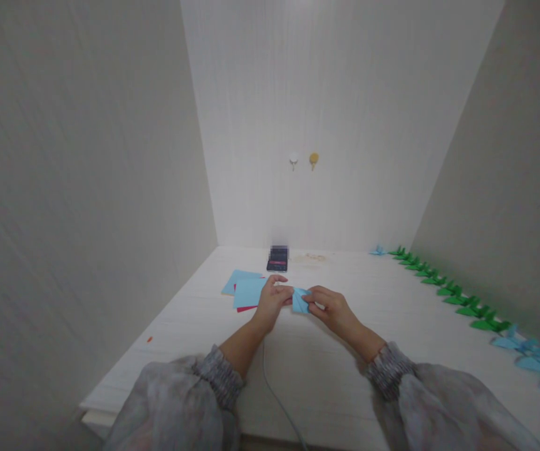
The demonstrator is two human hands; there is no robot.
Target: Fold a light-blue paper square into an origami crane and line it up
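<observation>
Between my two hands, just above the table, is a small folded piece of light blue origami paper with crease lines across it. My left hand pinches its left edge, thumb on top. On its right side my right hand grips it between thumb and fingers. Flat sheets of light blue paper lie beside and partly behind my left hand, with the edge of a red sheet showing underneath.
A phone lies at the back of the white table. Green folded paper birds line the right wall, with blue ones nearer. A cable runs towards me. Two hooks hang on the back wall.
</observation>
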